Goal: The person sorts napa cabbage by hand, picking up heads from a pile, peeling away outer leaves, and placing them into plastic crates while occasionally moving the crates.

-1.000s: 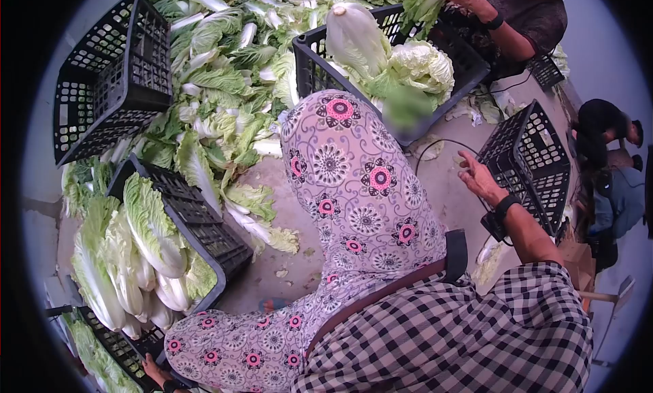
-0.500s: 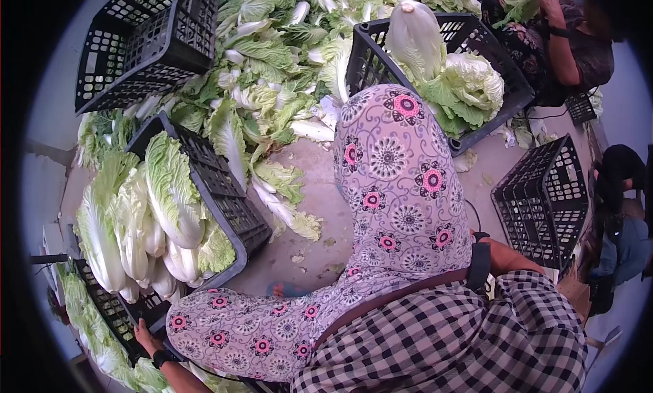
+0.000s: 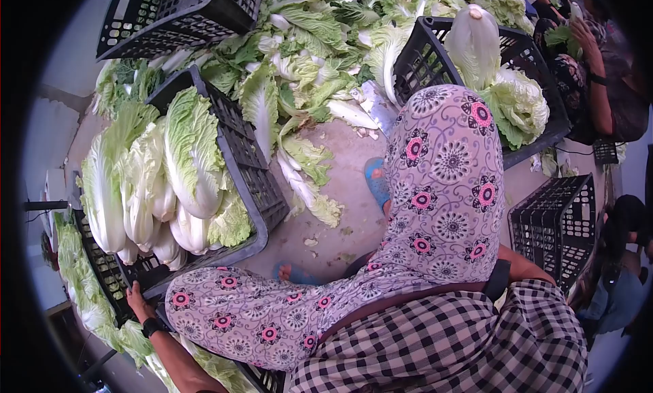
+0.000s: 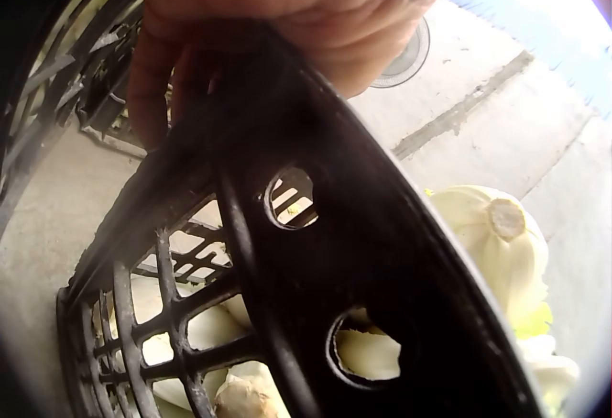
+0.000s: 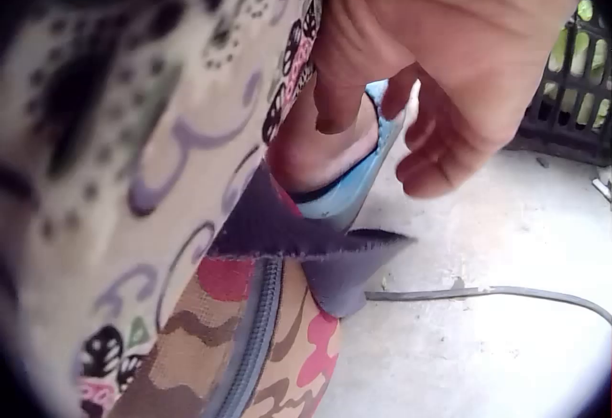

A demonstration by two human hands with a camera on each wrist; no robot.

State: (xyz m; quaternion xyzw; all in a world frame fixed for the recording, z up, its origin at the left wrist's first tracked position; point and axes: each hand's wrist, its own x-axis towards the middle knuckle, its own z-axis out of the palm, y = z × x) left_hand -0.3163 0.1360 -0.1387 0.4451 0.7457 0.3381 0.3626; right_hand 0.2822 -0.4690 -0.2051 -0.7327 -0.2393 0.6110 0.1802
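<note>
At the left of the head view, a black plastic crate [image 3: 255, 168] holds several napa cabbages [image 3: 194, 155], stems toward me. My left hand [image 3: 138, 303] grips this crate's near corner; in the left wrist view its fingers hook over the dark rim [image 4: 330, 270]. My right hand [image 5: 449, 64] hangs beside the patterned trouser leg [image 5: 191, 150], fingers loosely curled and holding nothing. Below it are a foot in a blue slipper [image 5: 349, 184] and a camouflage-patterned piece with a zipper [image 5: 253, 341]. My thigh hides that hand in the head view.
Loose cabbage leaves [image 3: 306, 59] heap across the back. Another crate [image 3: 425, 63] with cabbages stands beyond my knee, and black crates [image 3: 554, 219] [image 3: 180, 15] sit at right and upper left. Another person [image 3: 615, 100] works at upper right. A cable [image 5: 488, 292] crosses the floor.
My right hand has dropped from beside the right-hand crate to behind my thigh. My left hand now shows more fully at the crate's corner. The head view has turned toward the left.
</note>
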